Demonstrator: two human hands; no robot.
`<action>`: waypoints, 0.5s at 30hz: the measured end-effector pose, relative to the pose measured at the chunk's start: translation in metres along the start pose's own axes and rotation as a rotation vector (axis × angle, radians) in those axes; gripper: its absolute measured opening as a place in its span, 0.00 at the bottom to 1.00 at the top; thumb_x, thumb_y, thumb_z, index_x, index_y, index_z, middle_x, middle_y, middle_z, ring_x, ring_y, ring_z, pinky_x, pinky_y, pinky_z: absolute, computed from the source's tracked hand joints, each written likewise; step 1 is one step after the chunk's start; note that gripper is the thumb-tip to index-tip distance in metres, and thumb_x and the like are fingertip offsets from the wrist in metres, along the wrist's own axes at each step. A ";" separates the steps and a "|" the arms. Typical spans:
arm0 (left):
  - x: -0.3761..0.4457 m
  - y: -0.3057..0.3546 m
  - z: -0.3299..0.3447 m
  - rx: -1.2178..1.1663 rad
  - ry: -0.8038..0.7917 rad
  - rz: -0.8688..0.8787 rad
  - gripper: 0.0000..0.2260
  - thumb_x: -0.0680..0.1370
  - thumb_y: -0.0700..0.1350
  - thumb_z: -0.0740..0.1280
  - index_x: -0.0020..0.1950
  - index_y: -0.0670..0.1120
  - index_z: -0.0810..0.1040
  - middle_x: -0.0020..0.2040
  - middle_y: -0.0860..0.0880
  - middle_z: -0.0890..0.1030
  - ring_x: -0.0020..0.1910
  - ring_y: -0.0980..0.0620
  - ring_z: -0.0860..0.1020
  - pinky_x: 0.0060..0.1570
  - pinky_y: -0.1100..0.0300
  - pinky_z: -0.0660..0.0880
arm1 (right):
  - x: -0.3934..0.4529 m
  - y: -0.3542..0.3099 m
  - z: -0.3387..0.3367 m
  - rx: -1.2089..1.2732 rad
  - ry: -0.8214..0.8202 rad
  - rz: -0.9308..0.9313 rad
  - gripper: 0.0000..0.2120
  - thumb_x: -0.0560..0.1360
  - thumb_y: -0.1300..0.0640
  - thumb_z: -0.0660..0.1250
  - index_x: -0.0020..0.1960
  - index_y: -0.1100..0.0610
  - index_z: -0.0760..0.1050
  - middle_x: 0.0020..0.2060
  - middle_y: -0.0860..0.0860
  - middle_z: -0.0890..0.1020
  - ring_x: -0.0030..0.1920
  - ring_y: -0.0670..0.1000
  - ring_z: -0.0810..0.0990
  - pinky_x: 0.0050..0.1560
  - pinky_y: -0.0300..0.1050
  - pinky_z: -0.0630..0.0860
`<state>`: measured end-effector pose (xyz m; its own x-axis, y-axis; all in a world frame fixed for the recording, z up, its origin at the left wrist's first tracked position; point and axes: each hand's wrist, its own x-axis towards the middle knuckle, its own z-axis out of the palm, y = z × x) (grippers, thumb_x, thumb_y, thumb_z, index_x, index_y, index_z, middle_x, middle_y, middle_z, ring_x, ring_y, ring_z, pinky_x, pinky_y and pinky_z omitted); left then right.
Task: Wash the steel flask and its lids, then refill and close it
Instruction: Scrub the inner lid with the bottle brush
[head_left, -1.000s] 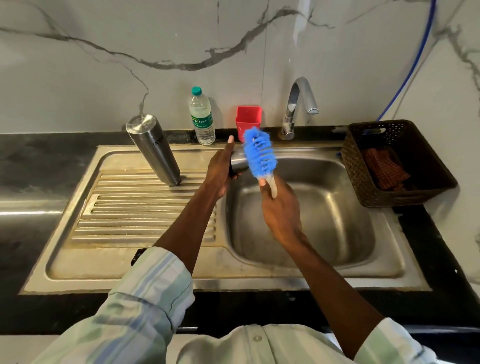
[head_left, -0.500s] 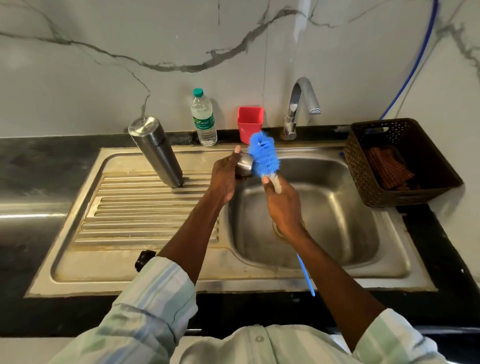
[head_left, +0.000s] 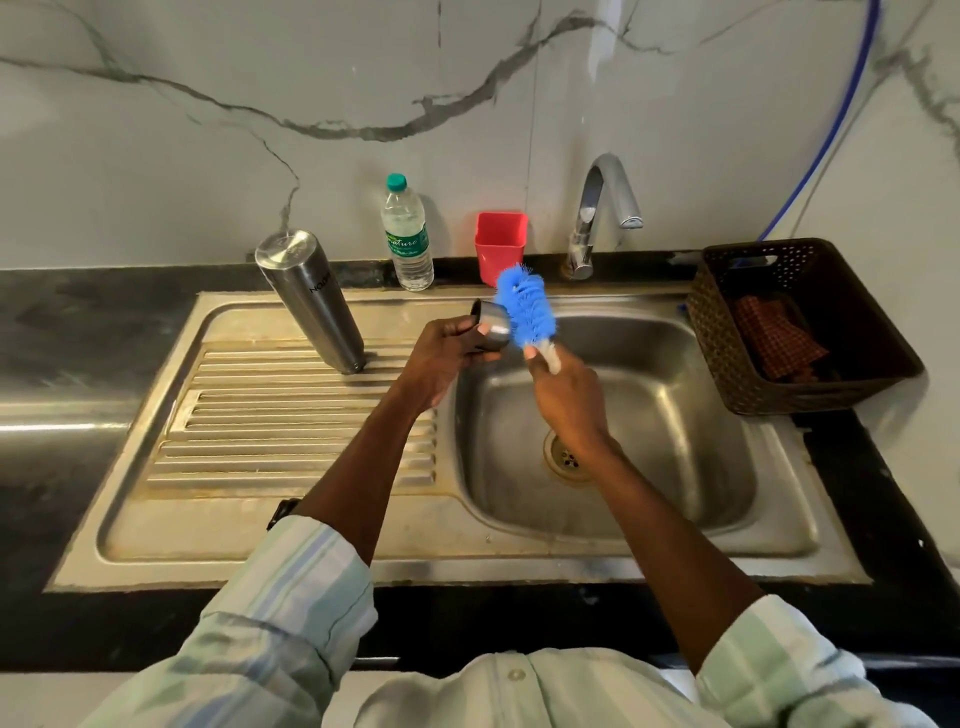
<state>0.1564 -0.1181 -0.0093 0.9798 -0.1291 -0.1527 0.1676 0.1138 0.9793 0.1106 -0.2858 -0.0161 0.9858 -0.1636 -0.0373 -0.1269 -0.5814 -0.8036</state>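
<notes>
The steel flask (head_left: 311, 299) stands upside down on the sink's ribbed drainboard (head_left: 291, 421), leaning back to the left. My left hand (head_left: 441, 358) grips a small steel lid (head_left: 492, 326) over the left edge of the sink basin (head_left: 649, 415). My right hand (head_left: 569, 400) holds the handle of a blue bottle brush (head_left: 524, 306), whose bristles press against the lid's right side.
A plastic water bottle (head_left: 408, 234) and a red cup (head_left: 500, 244) stand by the wall behind the sink. The tap (head_left: 602, 208) is off. A dark woven basket (head_left: 800, 322) with a checked cloth sits to the right of the basin. The drain (head_left: 566, 457) lies below my right wrist.
The lid has turned in my left hand and more of it shows. The brush head has shifted against the lid's side while both hands stay over the basin's left edge.
</notes>
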 end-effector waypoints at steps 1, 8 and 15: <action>0.000 0.000 -0.002 -0.004 -0.009 0.008 0.07 0.81 0.37 0.65 0.52 0.40 0.83 0.47 0.46 0.87 0.50 0.48 0.85 0.53 0.54 0.81 | 0.001 -0.001 -0.002 -0.021 -0.002 -0.023 0.17 0.80 0.41 0.59 0.65 0.47 0.73 0.53 0.49 0.83 0.52 0.54 0.81 0.41 0.42 0.70; 0.001 0.003 -0.015 0.128 -0.110 0.073 0.08 0.81 0.39 0.66 0.55 0.41 0.84 0.50 0.47 0.86 0.55 0.51 0.83 0.58 0.62 0.75 | 0.006 0.004 -0.004 -0.032 -0.039 -0.036 0.15 0.81 0.42 0.59 0.59 0.49 0.76 0.48 0.50 0.83 0.48 0.54 0.81 0.40 0.44 0.72; 0.005 0.005 -0.023 0.158 -0.167 0.065 0.08 0.80 0.39 0.66 0.55 0.39 0.84 0.50 0.48 0.86 0.55 0.53 0.82 0.56 0.68 0.73 | 0.002 0.000 -0.009 0.083 -0.114 -0.045 0.11 0.81 0.45 0.61 0.57 0.48 0.78 0.44 0.45 0.82 0.46 0.50 0.79 0.37 0.41 0.70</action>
<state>0.1643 -0.0956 -0.0083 0.9540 -0.2896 -0.0772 0.0727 -0.0263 0.9970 0.1116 -0.2935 -0.0112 0.9970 -0.0448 -0.0638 -0.0777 -0.5172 -0.8523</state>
